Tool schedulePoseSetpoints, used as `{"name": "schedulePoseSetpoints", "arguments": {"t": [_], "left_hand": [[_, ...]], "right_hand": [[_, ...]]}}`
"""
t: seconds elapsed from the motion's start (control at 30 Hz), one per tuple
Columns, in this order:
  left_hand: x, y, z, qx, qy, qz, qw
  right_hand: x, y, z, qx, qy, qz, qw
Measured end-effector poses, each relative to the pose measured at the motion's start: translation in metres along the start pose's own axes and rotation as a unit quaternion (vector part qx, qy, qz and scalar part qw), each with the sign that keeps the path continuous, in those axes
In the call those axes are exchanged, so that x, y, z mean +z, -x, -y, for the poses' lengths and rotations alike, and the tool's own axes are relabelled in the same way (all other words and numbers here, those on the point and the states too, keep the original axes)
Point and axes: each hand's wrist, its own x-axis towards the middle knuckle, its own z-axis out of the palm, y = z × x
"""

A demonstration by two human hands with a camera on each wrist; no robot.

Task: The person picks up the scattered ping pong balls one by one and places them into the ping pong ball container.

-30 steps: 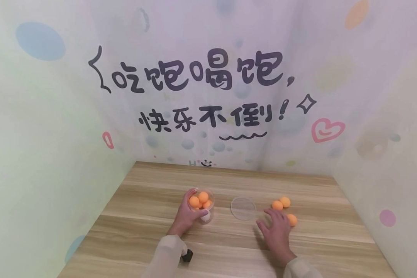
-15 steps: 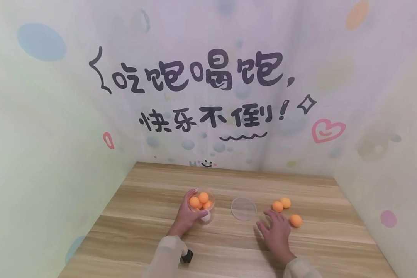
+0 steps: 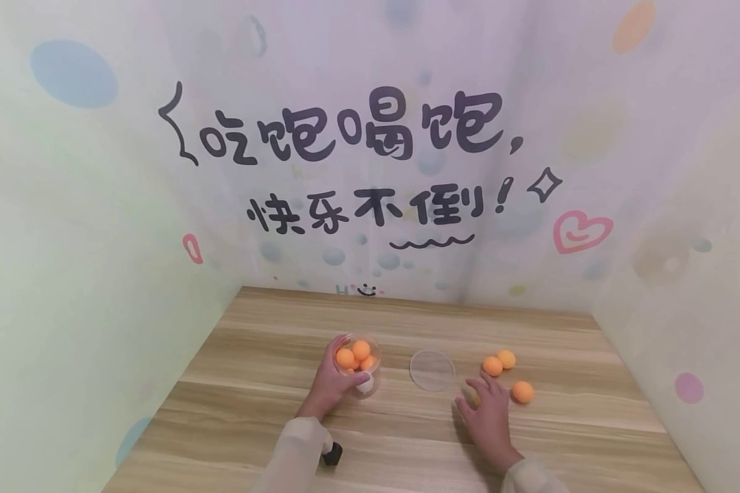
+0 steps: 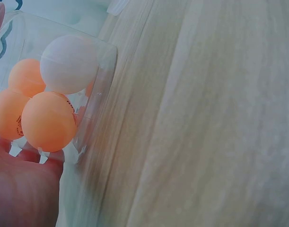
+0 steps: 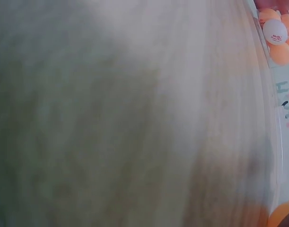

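Note:
My left hand grips a clear plastic jar standing on the table, thumb at the front and fingers around the far side. Inside the jar lie several orange table tennis balls and a white one. My right hand is low over the table, its thumb and fingers around an orange ball that is mostly hidden. That ball also peeks in at the corner of the right wrist view. Just right of this hand sits a loose orange ball.
Two more orange balls touch each other farther back on the right. Between the hands a clear round lid lies flat on the wooden table. Printed curtain walls close off the back and sides.
My right hand has turned slightly, and an orange ball now shows between its thumb and fingers. The loose ball beside it has rolled a little to the right. The left hand and jar stay put.

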Motion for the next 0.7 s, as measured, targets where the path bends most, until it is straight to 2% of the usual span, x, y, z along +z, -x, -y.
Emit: {"name": "schedulePoseSetpoints", "arguments": {"t": [0.1, 0.33, 0.7], "left_hand": [[0.000, 0.000, 0.000, -0.002, -0.001, 0.000, 1.0000], [0.000, 0.000, 0.000, -0.002, 0.002, 0.001, 1.0000], [0.001, 0.001, -0.002, 0.001, 0.004, 0.000, 1.0000]], "right_hand": [[-0.001, 0.001, 0.001, -0.002, -0.008, 0.006, 0.9999], [0.001, 0.004, 0.001, -0.040, -0.024, 0.000, 0.9989], [0.000, 0.006, 0.014, 0.027, -0.043, 0.055, 0.9972]]}}
